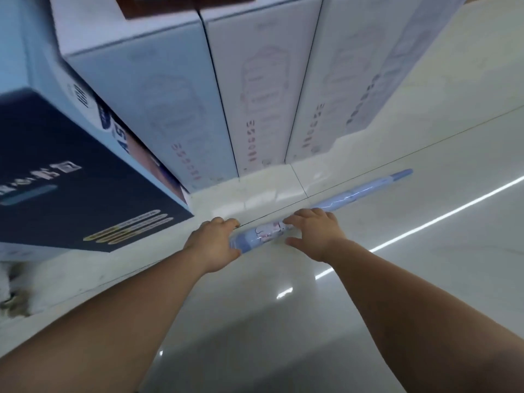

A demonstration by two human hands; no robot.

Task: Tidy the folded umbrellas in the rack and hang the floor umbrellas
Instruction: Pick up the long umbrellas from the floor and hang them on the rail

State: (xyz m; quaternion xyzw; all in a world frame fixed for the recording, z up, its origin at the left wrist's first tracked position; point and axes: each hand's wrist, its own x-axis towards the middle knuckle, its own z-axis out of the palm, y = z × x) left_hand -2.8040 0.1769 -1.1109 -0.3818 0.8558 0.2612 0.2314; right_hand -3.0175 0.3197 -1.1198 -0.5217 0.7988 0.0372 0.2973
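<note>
A long light-blue umbrella (pixel 348 195) with a cartoon print lies on the glossy white floor, its tip pointing up and to the right. My left hand (pixel 211 245) wraps the near end of it, fingers over the top and thumb underneath. My right hand (pixel 313 232) rests over the shaft a little further along, fingers spread and curled on its far side, thumb on the near side. The umbrella's handle is hidden under my left hand. No rack is in view.
Tall white cartons (pixel 263 89) stand in a row on the floor just behind the umbrella. A dark blue box (pixel 71 188) juts out at the left, close above my left forearm. Shiny floor tiles (pixel 283 321) stretch to the right and toward me.
</note>
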